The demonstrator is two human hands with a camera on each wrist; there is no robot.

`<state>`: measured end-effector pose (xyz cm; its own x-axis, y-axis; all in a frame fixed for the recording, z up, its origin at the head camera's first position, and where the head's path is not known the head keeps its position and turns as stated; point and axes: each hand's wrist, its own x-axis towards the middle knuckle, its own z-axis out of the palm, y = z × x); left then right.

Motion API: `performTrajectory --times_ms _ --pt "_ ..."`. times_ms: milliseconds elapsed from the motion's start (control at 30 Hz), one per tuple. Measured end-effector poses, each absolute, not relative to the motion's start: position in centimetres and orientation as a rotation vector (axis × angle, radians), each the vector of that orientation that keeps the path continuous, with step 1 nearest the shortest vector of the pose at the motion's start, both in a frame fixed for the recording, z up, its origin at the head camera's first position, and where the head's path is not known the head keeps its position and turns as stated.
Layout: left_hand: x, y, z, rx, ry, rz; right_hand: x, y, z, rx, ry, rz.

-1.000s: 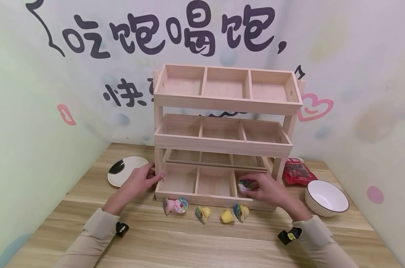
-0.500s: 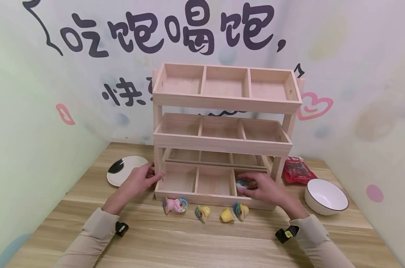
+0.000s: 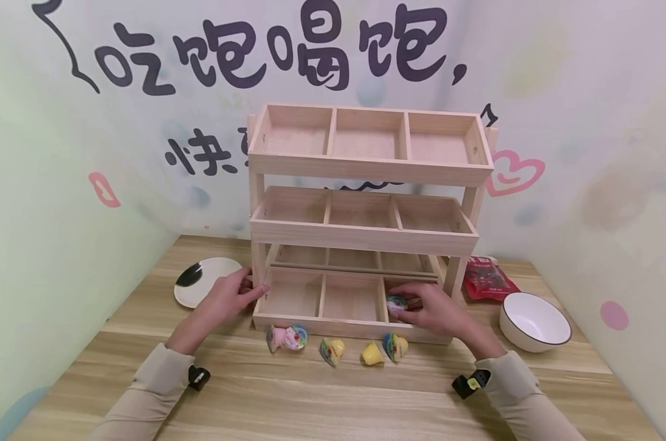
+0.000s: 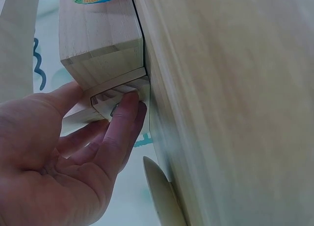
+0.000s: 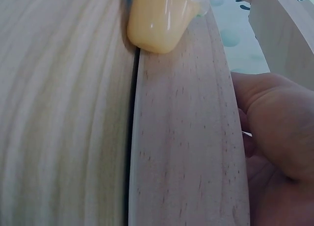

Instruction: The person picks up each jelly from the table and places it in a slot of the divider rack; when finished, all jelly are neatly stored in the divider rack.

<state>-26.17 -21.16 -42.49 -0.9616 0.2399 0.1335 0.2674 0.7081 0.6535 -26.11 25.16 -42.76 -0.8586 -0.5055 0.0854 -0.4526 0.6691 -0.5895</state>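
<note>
A three-tier wooden shelf (image 3: 366, 236) with divided trays stands on the table. My left hand (image 3: 230, 294) grips the left end of its bottom tray; in the left wrist view the thumb and fingers (image 4: 117, 133) lie on either side of the wood there. Inside the bottom tray's right compartment, my right hand (image 3: 434, 311) holds a jelly cup (image 3: 397, 304) with a printed lid, partly hidden by the fingers. The right wrist view shows that hand (image 5: 284, 133) behind the tray's front board, its fingertips out of sight.
In front of the shelf lie pink jelly cups (image 3: 286, 337), a yellow jelly cup (image 3: 331, 350) and two more, one a plain yellow cup (image 3: 372, 353). At left is a plate (image 3: 217, 269); at right are a white bowl (image 3: 533, 321) and a red packet (image 3: 487, 278).
My right hand has turned the jelly cup slightly and shifted a little within the compartment. The left hand keeps its grip on the shelf. The head view has moved slightly.
</note>
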Motion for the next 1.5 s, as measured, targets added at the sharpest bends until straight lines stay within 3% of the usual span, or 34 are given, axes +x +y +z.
performTrajectory --times_ms 433,700,1033,1500 --pt "-26.4 -21.3 -42.8 -0.417 -2.876 -1.094 -25.7 25.1 -42.6 -0.868 2.839 -0.98" --pt "-26.4 -21.4 -42.7 -0.441 -2.867 -1.097 -23.1 24.9 -41.6 -0.999 3.09 -0.927" --pt "-26.3 -21.4 -42.6 -0.437 -2.872 -1.111 -19.5 24.7 -41.1 -1.162 2.88 -1.026" --pt "-26.4 -21.3 -42.6 -0.443 -2.867 -1.093 -18.1 24.8 -42.6 -1.236 2.793 -0.9"
